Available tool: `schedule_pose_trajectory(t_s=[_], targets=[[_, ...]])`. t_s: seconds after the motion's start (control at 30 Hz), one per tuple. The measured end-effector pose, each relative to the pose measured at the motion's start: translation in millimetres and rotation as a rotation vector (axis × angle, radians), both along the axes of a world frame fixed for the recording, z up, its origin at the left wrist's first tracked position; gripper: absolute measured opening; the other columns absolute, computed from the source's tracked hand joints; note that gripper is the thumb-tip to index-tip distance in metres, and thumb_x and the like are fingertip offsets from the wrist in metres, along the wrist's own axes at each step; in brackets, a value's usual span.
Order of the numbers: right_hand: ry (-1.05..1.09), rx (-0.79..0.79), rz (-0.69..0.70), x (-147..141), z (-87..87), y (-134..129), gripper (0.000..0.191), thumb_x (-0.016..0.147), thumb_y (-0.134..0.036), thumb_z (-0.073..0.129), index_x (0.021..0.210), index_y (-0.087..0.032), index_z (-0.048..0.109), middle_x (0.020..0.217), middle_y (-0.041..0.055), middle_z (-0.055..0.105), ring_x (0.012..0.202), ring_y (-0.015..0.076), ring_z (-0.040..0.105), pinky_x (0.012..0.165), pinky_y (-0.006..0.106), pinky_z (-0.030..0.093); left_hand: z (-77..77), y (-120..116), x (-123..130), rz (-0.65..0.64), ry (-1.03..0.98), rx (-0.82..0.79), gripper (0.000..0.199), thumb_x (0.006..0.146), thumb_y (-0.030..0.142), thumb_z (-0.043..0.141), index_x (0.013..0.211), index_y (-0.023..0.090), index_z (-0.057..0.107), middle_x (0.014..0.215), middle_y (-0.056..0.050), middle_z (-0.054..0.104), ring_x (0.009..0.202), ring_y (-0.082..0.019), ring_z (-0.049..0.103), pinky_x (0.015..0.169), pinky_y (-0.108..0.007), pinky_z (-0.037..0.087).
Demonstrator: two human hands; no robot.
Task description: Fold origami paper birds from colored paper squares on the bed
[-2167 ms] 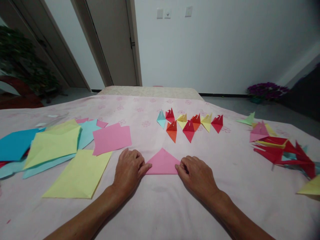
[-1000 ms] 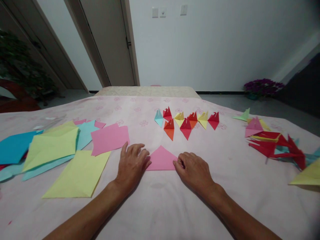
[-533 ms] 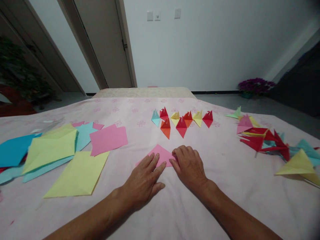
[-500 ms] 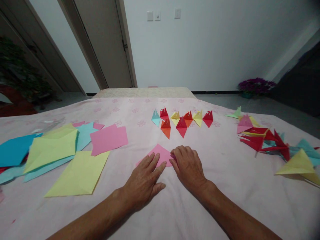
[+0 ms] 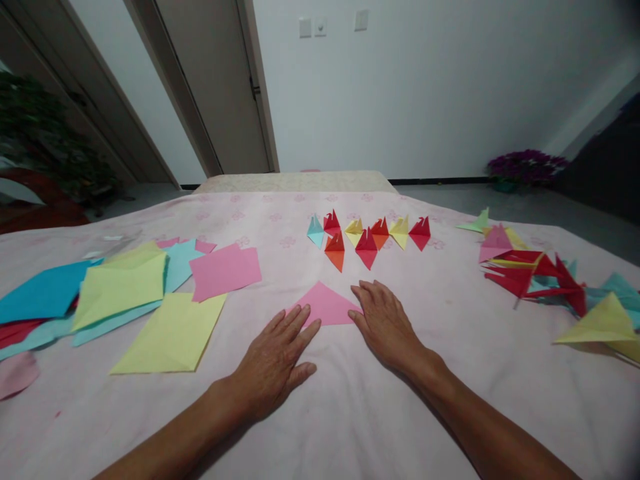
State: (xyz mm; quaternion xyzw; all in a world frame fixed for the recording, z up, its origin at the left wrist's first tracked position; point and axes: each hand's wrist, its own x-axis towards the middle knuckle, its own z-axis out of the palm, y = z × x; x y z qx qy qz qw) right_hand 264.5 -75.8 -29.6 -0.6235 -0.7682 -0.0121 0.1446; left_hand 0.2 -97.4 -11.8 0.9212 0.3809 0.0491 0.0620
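A pink paper triangle (image 5: 327,305), folded and pointing away from me, lies flat on the cloth between my hands. My left hand (image 5: 277,350) rests flat with fingers spread, its fingertips over the triangle's left corner. At the right corner, my right hand (image 5: 387,323) has its thumb tip touching the paper, the other fingers stretched out on the cloth beyond it. Neither hand grips anything. Beyond the triangle stand several small folded paper birds, among them a dark red one (image 5: 367,249), an orange one (image 5: 335,252) and a light blue one (image 5: 315,232).
Loose paper sheets lie at the left: yellow (image 5: 170,340), pink (image 5: 227,272) and blue (image 5: 45,290). A heap of folded paper shapes (image 5: 540,277) is at the right, with a yellow folded piece (image 5: 600,323) nearer me. A patterned pink cloth (image 5: 320,427) covers the table.
My right hand has opened from its curled pinch on the triangle's right corner and shifted right. My left hand has slid slightly left, so more of the pink paper shows.
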Motion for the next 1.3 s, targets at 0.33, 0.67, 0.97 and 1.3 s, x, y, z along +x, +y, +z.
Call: schedule_pose_trajectory(t_s=[0.33,0.67,0.97,1.3], targets=[[0.194,0.068,-0.005,23.3,14.1,-2.4,0.029,0.099,-0.027,0.04,0.111,-0.026,0.067,0.12,0.0042,0.064,0.112,0.02,0.052,0.094,0.037,0.041,5.2,-0.1,-37.0,0.297,-0.296,-0.044,0.04,0.1,0.036,0.039,0.133,0.025,0.058,0.141,-0.008,0.056,0.132,-0.023,0.051,0.11,-0.048,0.041],[0.252,0.074,0.132,3.7,24.0,-10.9,0.027,0.091,-0.013,0.052,0.102,-0.028,0.072,0.107,0.0033,0.065,0.102,0.0207,0.05,0.088,0.036,0.036,22.5,50.2,18.9,0.468,-0.409,-0.159,0.062,0.084,0.043,0.067,0.139,0.022,0.05,0.123,-0.011,0.067,0.104,-0.026,0.064,0.085,-0.038,0.05],[0.308,0.023,0.392,4.4,28.0,-13.5,0.033,0.083,0.001,0.051,0.09,-0.025,0.071,0.102,-0.0012,0.072,0.105,0.0182,0.053,0.092,0.036,0.035,24.8,51.3,23.6,0.49,-0.386,-0.255,0.058,0.075,0.035,0.074,0.129,0.026,0.059,0.109,-0.004,0.068,0.09,-0.02,0.064,0.074,-0.029,0.045],[0.385,0.107,0.56,8.8,17.4,-8.9,0.038,0.08,0.0,0.053,0.101,-0.026,0.07,0.11,0.0008,0.071,0.111,0.0215,0.055,0.095,0.042,0.04,28.0,38.2,22.9,0.301,-0.708,-0.142,0.009,0.086,0.024,0.06,0.085,0.02,0.068,0.081,-0.001,0.064,0.072,-0.015,0.058,0.065,-0.026,0.043]])
